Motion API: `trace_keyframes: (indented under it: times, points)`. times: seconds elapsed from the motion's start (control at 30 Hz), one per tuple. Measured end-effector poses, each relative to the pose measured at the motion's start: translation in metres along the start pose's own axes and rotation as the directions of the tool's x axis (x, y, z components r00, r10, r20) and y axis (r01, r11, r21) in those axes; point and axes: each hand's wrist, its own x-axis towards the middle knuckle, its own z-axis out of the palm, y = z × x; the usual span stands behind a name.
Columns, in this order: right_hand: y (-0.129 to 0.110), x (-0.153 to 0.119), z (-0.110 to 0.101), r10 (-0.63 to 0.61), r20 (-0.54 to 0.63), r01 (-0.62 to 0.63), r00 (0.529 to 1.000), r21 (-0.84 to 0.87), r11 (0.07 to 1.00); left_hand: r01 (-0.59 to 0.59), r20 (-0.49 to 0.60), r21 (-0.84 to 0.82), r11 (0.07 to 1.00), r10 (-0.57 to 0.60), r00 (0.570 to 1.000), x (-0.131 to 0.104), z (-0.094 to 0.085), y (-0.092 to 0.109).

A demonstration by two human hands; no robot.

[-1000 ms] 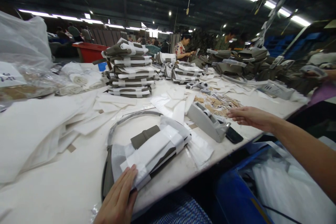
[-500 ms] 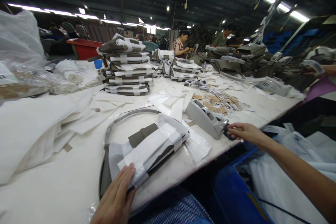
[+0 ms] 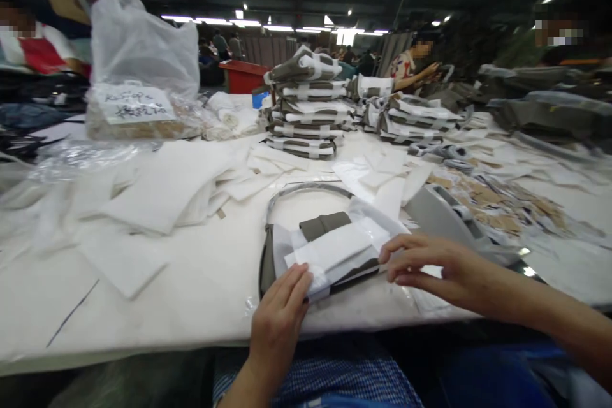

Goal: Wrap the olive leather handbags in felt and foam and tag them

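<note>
A grey-brown handbag lies on the table, wrapped in white paper held with clear tape. Its wrapped handle arches away at the back. My left hand rests on the near left edge of the wrapping, fingers flat and close together; its thumb is hidden. At the bag's right end my right hand hovers or lightly touches the paper, fingers curved and apart. Just behind that hand stands a grey tape dispenser, partly covered by it.
Wrapped bags are stacked behind, with more wrapped bags to their right. Loose white sheets spread over the left side. A labelled plastic bag stands back left. Brown and white tags lie on the right. Co-workers are farther off.
My right hand has come from the tape dispenser's front end to the handbag's right end. My left hand stays on the wrapping. The camera has turned left.
</note>
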Motion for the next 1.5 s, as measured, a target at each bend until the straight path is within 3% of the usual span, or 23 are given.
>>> trace_keyframes:
  times: [0.07, 0.17, 0.43, 0.7, 0.87, 1.07, 1.17, 1.37, 1.5]
  points:
    - [-0.017, 0.039, 0.008, -0.136, 0.108, 0.141, 0.985, -0.042, 0.989, 0.036, -0.014, 0.009, 0.999, -0.036, 0.999, -0.002, 0.002, 0.001]
    - [-0.032, 0.088, 0.017, -0.228, 0.256, 0.265, 0.939, -0.12, 0.957, 0.071, -0.041, 0.035, 0.997, -0.07, 0.997, -0.004, 0.005, 0.002]
    - [-0.03, 0.172, 0.041, -0.155, 0.553, 0.352, 0.819, -0.27, 0.896, 0.064, -0.141, 0.001, 0.998, -0.064, 0.988, -0.001, 0.004, 0.003]
    - [-0.039, 0.2, 0.062, -0.091, 0.665, 0.533, 0.742, -0.501, 0.682, 0.041, -0.126, -0.065, 0.997, -0.049, 0.991, 0.003, -0.001, 0.003]
    - [-0.048, 0.21, 0.062, -0.078, 0.723, 0.583, 0.687, -0.483, 0.654, 0.008, -0.073, -0.121, 0.993, -0.017, 0.997, 0.001, -0.003, 0.001]
    - [-0.031, 0.228, 0.059, -0.251, 0.736, 0.703, 0.629, -0.4, 0.589, 0.025, -0.084, -0.139, 0.99, -0.037, 0.996, 0.0, 0.0, 0.001]
    - [-0.019, 0.238, 0.058, -0.236, 0.718, 0.635, 0.654, -0.352, 0.688, 0.027, -0.096, -0.128, 0.991, -0.04, 0.995, 0.0, 0.001, 0.002]
    - [0.006, 0.253, 0.048, -0.21, 0.547, 0.449, 0.81, -0.35, 0.822, -0.002, -0.117, -0.096, 0.995, -0.009, 0.993, 0.002, 0.002, 0.001]
    - [0.023, 0.239, 0.037, -0.171, 0.338, 0.268, 0.925, -0.266, 0.926, -0.017, -0.147, -0.072, 0.997, 0.006, 0.989, 0.003, 0.001, 0.001]
